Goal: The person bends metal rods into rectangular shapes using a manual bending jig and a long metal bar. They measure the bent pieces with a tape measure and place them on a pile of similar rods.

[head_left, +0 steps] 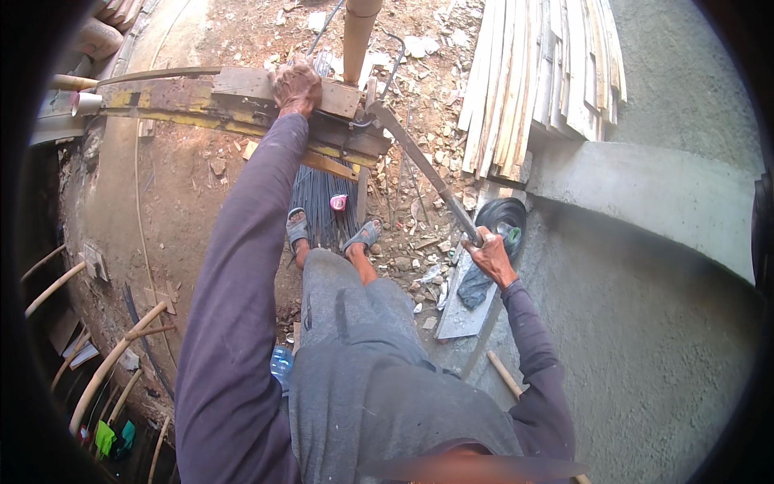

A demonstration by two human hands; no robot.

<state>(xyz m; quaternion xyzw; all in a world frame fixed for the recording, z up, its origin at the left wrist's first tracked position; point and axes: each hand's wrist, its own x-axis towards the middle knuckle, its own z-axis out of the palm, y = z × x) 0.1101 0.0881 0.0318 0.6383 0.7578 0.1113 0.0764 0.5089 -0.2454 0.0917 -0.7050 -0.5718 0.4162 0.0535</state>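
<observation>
My left hand (pixel 296 87) grips the top of a short board (pixel 240 82) on a yellow-stained wooden beam (pixel 177 105). My right hand (pixel 489 253) is closed on the lower end of a long metal bar (pixel 430 174), whose bent head reaches the beam's right end beside a dark rebar (pixel 362 123). An upright bamboo pole (pixel 359 36) rises behind. Below the beam lie a bundle of thin steel rods (pixel 318 210) and a pink tape measure (pixel 339 202), near my sandalled feet.
Pale planks (pixel 496 89) are stacked at upper right beside a concrete ledge (pixel 637 185). A narrow board (pixel 455 315) bears black coiled material (pixel 504 214). Bamboo poles (pixel 117 363) stick out over a dark drop at left. Rubble (pixel 419 242) covers the ground; a plastic bottle (pixel 281 367) is by my leg.
</observation>
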